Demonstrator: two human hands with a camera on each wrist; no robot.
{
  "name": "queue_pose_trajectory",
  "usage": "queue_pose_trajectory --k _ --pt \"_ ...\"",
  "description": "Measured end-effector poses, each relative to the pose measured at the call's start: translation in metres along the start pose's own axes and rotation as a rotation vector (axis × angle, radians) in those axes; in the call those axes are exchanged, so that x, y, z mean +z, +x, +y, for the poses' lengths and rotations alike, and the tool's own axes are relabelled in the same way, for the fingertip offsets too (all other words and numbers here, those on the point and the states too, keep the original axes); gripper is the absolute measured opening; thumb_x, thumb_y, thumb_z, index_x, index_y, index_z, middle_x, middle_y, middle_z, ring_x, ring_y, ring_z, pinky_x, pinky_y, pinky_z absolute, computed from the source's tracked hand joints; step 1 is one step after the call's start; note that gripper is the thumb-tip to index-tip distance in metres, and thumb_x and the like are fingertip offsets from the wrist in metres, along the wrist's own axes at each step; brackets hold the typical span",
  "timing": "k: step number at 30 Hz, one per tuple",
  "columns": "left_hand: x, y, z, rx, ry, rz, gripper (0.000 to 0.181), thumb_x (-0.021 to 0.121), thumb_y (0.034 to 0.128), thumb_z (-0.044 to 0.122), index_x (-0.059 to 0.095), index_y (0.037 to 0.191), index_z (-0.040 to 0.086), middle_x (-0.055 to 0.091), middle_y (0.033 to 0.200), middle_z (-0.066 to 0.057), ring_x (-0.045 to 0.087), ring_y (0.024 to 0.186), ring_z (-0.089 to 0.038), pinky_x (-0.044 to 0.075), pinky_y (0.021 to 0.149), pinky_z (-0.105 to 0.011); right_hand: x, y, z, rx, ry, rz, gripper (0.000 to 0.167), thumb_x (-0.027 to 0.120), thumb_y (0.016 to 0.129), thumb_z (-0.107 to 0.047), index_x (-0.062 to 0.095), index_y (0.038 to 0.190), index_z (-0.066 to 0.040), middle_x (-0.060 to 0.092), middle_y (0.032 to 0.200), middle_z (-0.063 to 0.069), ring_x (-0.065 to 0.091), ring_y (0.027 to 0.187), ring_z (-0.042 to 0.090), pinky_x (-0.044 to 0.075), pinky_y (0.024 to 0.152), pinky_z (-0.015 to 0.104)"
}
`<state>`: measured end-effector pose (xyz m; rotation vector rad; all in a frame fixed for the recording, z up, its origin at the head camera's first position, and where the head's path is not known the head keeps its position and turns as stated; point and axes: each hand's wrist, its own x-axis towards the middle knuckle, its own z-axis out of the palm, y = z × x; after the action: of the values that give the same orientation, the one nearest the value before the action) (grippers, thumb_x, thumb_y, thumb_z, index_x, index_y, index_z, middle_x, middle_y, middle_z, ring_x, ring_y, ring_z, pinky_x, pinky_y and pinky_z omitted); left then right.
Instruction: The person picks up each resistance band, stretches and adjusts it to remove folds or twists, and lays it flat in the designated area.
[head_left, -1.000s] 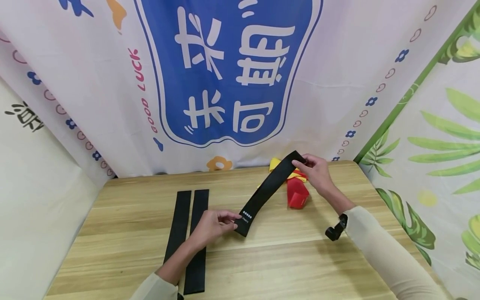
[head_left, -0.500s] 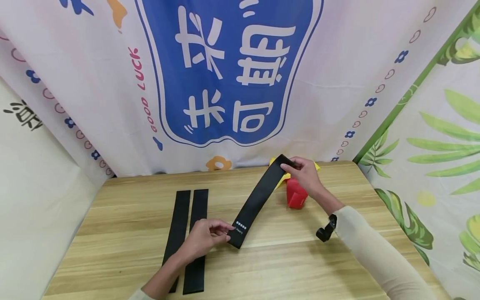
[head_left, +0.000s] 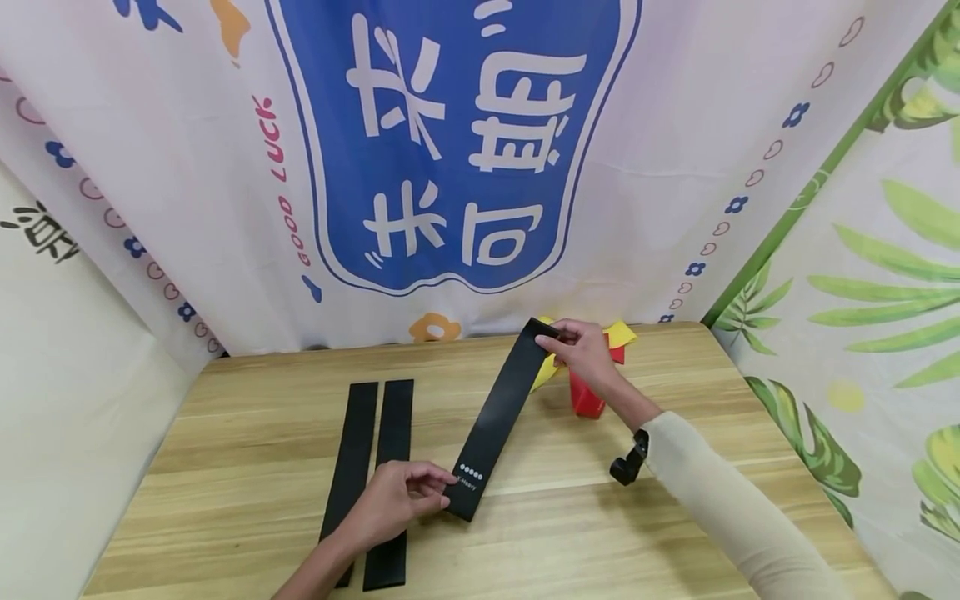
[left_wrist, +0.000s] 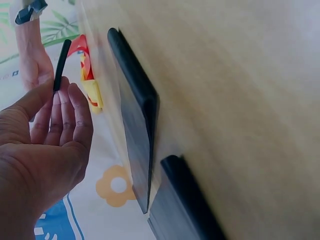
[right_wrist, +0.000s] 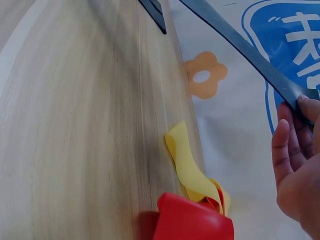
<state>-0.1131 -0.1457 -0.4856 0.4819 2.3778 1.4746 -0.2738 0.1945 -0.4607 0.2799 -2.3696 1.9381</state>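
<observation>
A flat black band (head_left: pixel 501 408) with white dots and small lettering is stretched out slantwise above the table. My left hand (head_left: pixel 397 500) pinches its lower, printed end between thumb and fingers, and my right hand (head_left: pixel 588 354) pinches the upper end. In the left wrist view the held band (left_wrist: pixel 62 65) shows edge-on at the left fingertips (left_wrist: pixel 59 89). The right wrist view has the band (right_wrist: pixel 250 55) running up and left from the right hand (right_wrist: pixel 300 165). Two more black bands (head_left: pixel 352 454) (head_left: pixel 396 433) lie side by side on the table, partly behind my left hand and forearm.
On the wooden table (head_left: pixel 225 467), a red band (head_left: pixel 585 398) and a yellow band (head_left: pixel 621 335) lie bunched near the back right, partly behind my right hand. A printed cloth (head_left: pixel 645 208) hangs along the back edge, and a leaf-patterned one stands at the right.
Both hands have moved left and somewhat lower with the black band between them. More of the yellow and red bands shows to the right of my right hand.
</observation>
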Motion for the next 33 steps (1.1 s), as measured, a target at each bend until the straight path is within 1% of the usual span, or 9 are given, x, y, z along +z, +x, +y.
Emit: queue_pose_trajectory --k 3,6,11,16,19,23,26,29,33 --pt "0.0 -0.005 0.0 -0.019 -0.009 -0.007 0.019 0.084 0.0893 0.005 0.081 0.107 0.01 0.078 0.101 -0.003 0.07 0.084 -0.012 0.059 0.072 -0.024 0.006 0.001 0.0 0.008 0.012 -0.015 0.03 0.084 0.094 -0.016 0.075 0.112 0.005 0.075 0.09 0.011 0.067 0.07 0.026 0.06 0.062 0.028" --pt "0.0 -0.01 -0.002 -0.035 -0.028 -0.021 0.019 0.083 0.0896 0.004 0.081 0.108 0.009 0.078 0.099 -0.003 0.07 0.083 -0.012 0.059 0.07 -0.025 0.013 0.002 0.001 0.025 0.016 -0.034 0.029 0.083 0.094 -0.015 0.075 0.114 0.004 0.076 0.091 0.009 0.068 0.071 0.022 0.061 0.064 0.03" --pt "-0.001 -0.019 -0.002 -0.055 -0.041 -0.03 0.019 0.082 0.0898 0.003 0.081 0.107 0.009 0.078 0.098 -0.002 0.071 0.081 -0.01 0.06 0.07 -0.024 0.023 0.003 0.0 0.051 0.009 -0.067 0.028 0.083 0.093 -0.014 0.076 0.114 0.002 0.076 0.094 0.011 0.07 0.078 0.039 0.064 0.07 0.039" --pt "-0.003 -0.027 -0.003 -0.072 -0.031 -0.033 0.019 0.084 0.0887 0.003 0.081 0.106 0.009 0.076 0.098 -0.003 0.071 0.081 -0.011 0.06 0.069 -0.024 0.033 0.004 0.0 0.078 0.022 -0.112 0.024 0.083 0.094 -0.015 0.077 0.111 0.002 0.076 0.093 0.011 0.068 0.088 0.05 0.064 0.072 0.037" --pt "-0.003 -0.032 -0.005 -0.079 -0.03 -0.032 0.019 0.084 0.0883 0.003 0.081 0.106 0.009 0.076 0.098 -0.003 0.071 0.081 -0.011 0.06 0.07 -0.024 0.039 0.005 0.0 0.099 0.025 -0.135 0.022 0.082 0.094 -0.015 0.076 0.109 0.001 0.075 0.091 0.009 0.068 0.089 0.052 0.064 0.075 0.039" --pt "-0.003 -0.037 -0.008 -0.098 -0.041 -0.037 0.019 0.083 0.0888 0.003 0.08 0.107 0.009 0.076 0.098 -0.003 0.072 0.08 -0.011 0.06 0.07 -0.023 0.047 0.006 0.001 0.111 0.026 -0.156 0.017 0.081 0.095 -0.013 0.076 0.105 0.0 0.074 0.087 0.007 0.069 0.085 0.049 0.061 0.084 0.056" --pt "-0.003 -0.041 -0.011 -0.104 -0.054 -0.042 0.019 0.083 0.089 0.003 0.08 0.108 0.008 0.076 0.099 -0.003 0.072 0.081 -0.011 0.06 0.07 -0.023 0.053 0.006 0.002 0.116 0.031 -0.165 0.015 0.081 0.095 -0.012 0.076 0.103 0.0 0.074 0.085 0.006 0.069 0.087 0.053 0.057 0.089 0.066" --pt "-0.003 -0.045 -0.012 -0.119 -0.06 -0.046 0.02 0.083 0.0889 0.003 0.079 0.108 0.007 0.077 0.1 -0.004 0.072 0.081 -0.013 0.06 0.071 -0.024 0.061 0.005 0.002 0.119 0.039 -0.174 0.016 0.082 0.095 -0.013 0.076 0.103 -0.001 0.074 0.084 0.005 0.065 0.093 0.059 0.056 0.089 0.067" --pt "-0.004 -0.048 -0.013 -0.161 -0.067 -0.055 0.02 0.083 0.089 0.004 0.079 0.108 0.005 0.076 0.097 -0.003 0.071 0.08 -0.017 0.06 0.07 -0.025 0.072 0.008 0.002 0.102 0.017 -0.176 0.018 0.084 0.093 -0.014 0.078 0.102 0.0 0.074 0.083 0.003 0.065 0.089 0.055 0.058 0.084 0.064"
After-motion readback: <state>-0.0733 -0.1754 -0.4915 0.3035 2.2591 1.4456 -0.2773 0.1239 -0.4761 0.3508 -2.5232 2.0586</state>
